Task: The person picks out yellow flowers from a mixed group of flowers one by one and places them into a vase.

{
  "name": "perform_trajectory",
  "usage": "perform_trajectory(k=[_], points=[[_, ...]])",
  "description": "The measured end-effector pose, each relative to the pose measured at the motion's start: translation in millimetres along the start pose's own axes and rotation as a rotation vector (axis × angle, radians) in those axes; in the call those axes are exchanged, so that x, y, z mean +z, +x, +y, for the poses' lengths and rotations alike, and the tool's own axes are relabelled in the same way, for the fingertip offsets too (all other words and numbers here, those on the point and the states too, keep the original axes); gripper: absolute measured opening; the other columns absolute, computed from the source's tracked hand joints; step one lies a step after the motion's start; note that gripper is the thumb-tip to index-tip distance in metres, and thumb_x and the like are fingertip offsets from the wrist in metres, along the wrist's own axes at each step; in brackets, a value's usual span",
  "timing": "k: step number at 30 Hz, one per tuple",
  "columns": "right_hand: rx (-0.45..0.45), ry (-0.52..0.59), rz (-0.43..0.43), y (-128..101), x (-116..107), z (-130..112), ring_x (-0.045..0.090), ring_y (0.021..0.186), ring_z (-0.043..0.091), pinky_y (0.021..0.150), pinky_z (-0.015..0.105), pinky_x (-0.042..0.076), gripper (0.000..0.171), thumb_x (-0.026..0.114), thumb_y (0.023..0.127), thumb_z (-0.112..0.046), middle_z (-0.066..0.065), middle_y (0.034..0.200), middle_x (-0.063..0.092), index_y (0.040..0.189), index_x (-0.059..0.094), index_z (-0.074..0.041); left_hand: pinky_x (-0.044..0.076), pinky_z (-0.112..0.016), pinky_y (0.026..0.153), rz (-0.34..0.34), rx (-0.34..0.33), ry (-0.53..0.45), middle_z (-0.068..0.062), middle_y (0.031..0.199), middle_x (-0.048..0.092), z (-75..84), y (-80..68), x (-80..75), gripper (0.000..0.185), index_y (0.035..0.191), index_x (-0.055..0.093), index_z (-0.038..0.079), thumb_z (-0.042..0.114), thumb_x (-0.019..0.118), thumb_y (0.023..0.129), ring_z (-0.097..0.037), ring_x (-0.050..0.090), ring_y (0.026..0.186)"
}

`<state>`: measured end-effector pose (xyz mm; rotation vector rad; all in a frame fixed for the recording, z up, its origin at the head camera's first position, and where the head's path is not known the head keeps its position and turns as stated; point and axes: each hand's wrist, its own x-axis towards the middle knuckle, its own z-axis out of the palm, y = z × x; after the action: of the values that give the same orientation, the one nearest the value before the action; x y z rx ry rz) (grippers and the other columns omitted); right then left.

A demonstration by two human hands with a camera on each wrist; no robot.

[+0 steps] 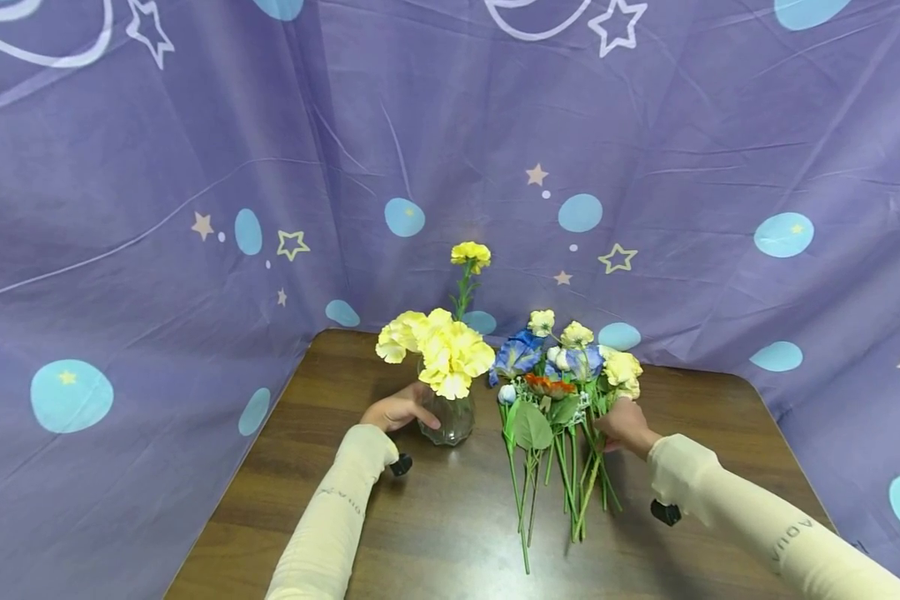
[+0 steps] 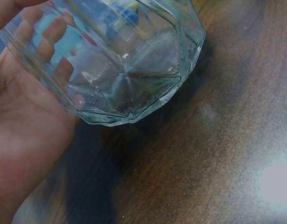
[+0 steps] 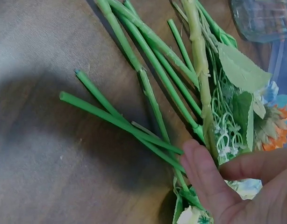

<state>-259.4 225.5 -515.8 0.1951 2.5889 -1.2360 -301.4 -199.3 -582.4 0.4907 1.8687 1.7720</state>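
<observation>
A clear faceted glass vase (image 1: 450, 419) stands toward the left of the table, tilted in the left wrist view. My left hand (image 1: 399, 408) holds it from the left, its fingers wrapped around the far side of the glass (image 2: 134, 79). Pale yellow carnations (image 1: 453, 354) bloom over the vase's mouth, with one taller yellow carnation (image 1: 470, 255) behind. Right of the vase lies a bunch of artificial flowers. My right hand (image 1: 621, 423) is at its right side, fairly straight fingers (image 3: 204, 175) touching green stems (image 3: 106, 109) below a pale yellow flower (image 1: 622, 371).
The loose bunch includes blue flowers (image 1: 520, 354), an orange flower (image 1: 549, 386), a broad green leaf (image 1: 532, 427) and small cream flowers (image 1: 576, 335). Its stems point toward the front of the wooden table (image 1: 435, 525). A purple patterned cloth (image 1: 450, 142) hangs behind and at both sides.
</observation>
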Motion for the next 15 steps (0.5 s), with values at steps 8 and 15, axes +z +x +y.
perform_trajectory(k=[8, 15], points=[[0.018, -0.023, 0.034, -3.3, 1.4, 2.5, 0.068, 0.047, 0.023, 0.056, 0.04, 0.062, 0.014, 0.05, 0.069, 0.005, 0.02, 0.059, 0.068, 0.072, 0.063, 0.009, 0.007, -0.059, 0.127, 0.01, -0.012, -0.003, -0.024, 0.165, 0.026, 0.1, -1.0, 0.1, 0.089, 0.15, 0.037, -0.01, -0.007, 0.074, 0.069, -0.041, 0.013, 0.155], [0.016, -0.097, 0.053, -4.5, -7.3, 0.2, 0.068, 0.048, 0.023, 0.055, 0.039, 0.062, 0.017, 0.066, 0.061, 0.01, 0.021, 0.06, 0.068, 0.076, 0.07, 0.015, 0.003, -0.058, 0.128, 0.011, -0.024, -0.005, -0.023, 0.167, 0.022, 1.2, -1.6, 0.8, 0.09, 0.151, 0.035, -0.01, -0.007, 0.074, 0.069, -0.04, 0.009, 0.157]])
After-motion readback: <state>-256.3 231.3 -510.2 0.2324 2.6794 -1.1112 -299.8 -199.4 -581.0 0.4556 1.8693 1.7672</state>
